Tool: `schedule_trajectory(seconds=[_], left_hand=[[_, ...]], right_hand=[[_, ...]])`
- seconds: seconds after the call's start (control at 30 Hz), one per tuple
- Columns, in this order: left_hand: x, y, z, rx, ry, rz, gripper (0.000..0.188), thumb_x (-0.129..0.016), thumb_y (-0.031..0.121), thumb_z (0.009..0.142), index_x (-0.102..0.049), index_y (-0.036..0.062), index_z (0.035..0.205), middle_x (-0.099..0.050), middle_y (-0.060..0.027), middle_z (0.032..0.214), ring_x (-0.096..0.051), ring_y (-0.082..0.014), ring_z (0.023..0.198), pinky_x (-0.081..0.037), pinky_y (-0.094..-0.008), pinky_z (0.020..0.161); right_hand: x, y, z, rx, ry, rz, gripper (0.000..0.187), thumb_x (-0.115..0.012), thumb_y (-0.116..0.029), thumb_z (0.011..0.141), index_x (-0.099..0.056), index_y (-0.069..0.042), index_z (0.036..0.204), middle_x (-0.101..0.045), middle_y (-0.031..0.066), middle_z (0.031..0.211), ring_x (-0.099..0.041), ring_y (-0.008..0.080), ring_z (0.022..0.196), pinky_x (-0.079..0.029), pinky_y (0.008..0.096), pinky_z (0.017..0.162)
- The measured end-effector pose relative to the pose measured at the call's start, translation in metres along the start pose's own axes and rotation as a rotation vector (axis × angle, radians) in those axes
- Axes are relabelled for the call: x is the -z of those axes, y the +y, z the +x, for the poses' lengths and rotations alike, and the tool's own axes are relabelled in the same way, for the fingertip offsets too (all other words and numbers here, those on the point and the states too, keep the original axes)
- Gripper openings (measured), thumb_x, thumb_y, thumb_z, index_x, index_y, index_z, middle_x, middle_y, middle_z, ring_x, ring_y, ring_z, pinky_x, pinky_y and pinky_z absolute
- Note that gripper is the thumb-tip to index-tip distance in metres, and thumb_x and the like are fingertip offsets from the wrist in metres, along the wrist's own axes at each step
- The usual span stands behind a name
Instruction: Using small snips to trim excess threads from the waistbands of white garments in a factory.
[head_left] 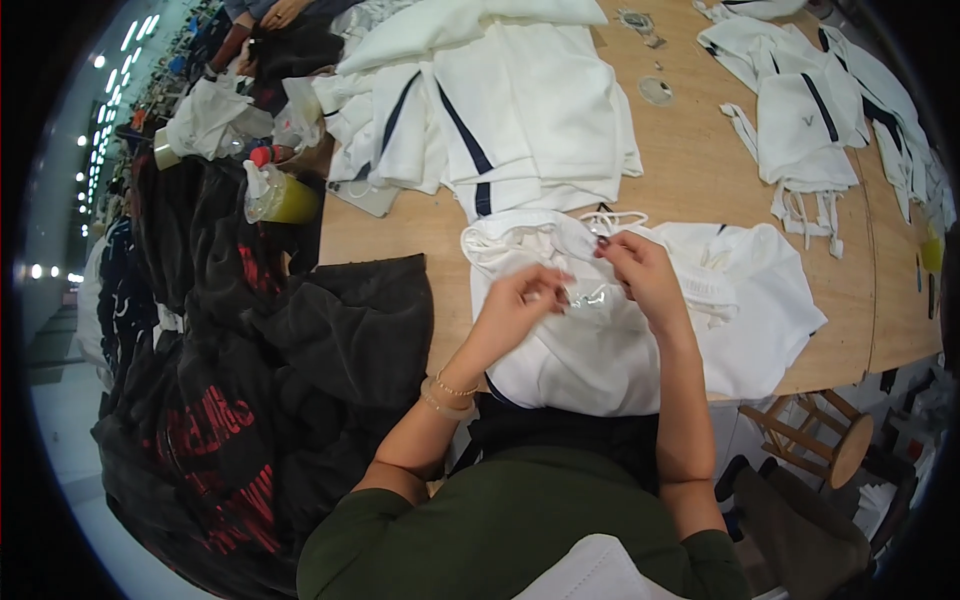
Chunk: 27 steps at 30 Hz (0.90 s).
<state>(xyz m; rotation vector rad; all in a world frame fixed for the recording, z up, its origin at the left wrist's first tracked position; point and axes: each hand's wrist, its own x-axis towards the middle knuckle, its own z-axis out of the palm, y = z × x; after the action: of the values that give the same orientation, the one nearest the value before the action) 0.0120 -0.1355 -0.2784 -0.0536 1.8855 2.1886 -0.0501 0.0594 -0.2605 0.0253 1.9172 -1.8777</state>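
In front of me a white garment (pixel 600 360) with a gathered waistband lies bunched on the table. A white drawstring (pixel 628 217) loops out at its far edge. My left hand (pixel 528 298) is over the garment, its fingers curled together and slightly blurred. Beside those fingertips is a small clear, shiny piece (pixel 588 298), which looks like plastic. My right hand (pixel 642 272) pinches thumb and forefinger together at the waistband, close to the drawstring. What sits between the fingertips of either hand is too small to make out.
White garments with navy stripes (pixel 530 110) are stacked beyond; more white pieces (pixel 805 110) lie far right. Black garments (pixel 340 320) with red print fill the left. A cup of yellow drink (pixel 285 198) stands among them. A wooden stool (pixel 815 440) is right. Another person's hand (pixel 285 12) shows far left.
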Motion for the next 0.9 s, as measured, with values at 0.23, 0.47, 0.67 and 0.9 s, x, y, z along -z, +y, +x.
schedule_trajectory(seconds=[0.23,0.47,0.67,0.9], left_hand=[[0.060,0.050,-0.014,-0.032,0.580,0.492,0.015,-0.052,0.003,0.091,-0.065,-0.0045,0.095,-0.066,-0.0073,0.069,-0.059,-0.0071,0.060,-0.047,-0.0216,0.056],[0.086,0.037,-0.004,-0.327,0.743,1.113,0.024,-0.062,0.000,0.081,-0.065,0.0008,0.104,-0.062,-0.0120,0.100,-0.062,-0.0252,0.083,-0.049,-0.0351,0.074],[0.075,0.030,0.023,-0.431,0.345,1.133,0.030,-0.062,-0.006,0.076,-0.065,0.0047,0.104,-0.057,-0.0088,0.108,-0.057,-0.0255,0.092,-0.049,-0.0329,0.077],[0.082,0.021,0.027,-0.538,0.280,1.098,0.014,-0.067,-0.002,0.074,-0.065,0.0025,0.088,-0.060,-0.0095,0.101,-0.059,-0.0274,0.086,-0.049,-0.0334,0.074]], right_hand=[[0.022,-0.007,-0.017,0.095,0.144,0.094,0.024,-0.047,-0.022,0.098,-0.059,-0.001,0.095,-0.039,-0.0055,0.061,-0.034,0.0046,0.056,-0.029,0.0201,0.053],[0.014,-0.010,-0.017,0.101,0.153,0.085,0.025,-0.044,-0.024,0.100,-0.059,-0.004,0.098,-0.041,-0.0050,0.067,-0.035,0.0051,0.062,-0.029,0.0191,0.058],[0.008,-0.009,-0.011,0.111,0.097,0.077,0.024,-0.045,-0.023,0.099,-0.059,-0.004,0.098,-0.041,-0.0053,0.068,-0.035,0.0048,0.063,-0.028,0.0190,0.058],[0.010,-0.005,-0.016,0.083,0.109,0.076,0.020,-0.044,-0.015,0.096,-0.061,-0.004,0.097,-0.043,-0.0053,0.068,-0.036,0.0044,0.063,-0.029,0.0196,0.058]])
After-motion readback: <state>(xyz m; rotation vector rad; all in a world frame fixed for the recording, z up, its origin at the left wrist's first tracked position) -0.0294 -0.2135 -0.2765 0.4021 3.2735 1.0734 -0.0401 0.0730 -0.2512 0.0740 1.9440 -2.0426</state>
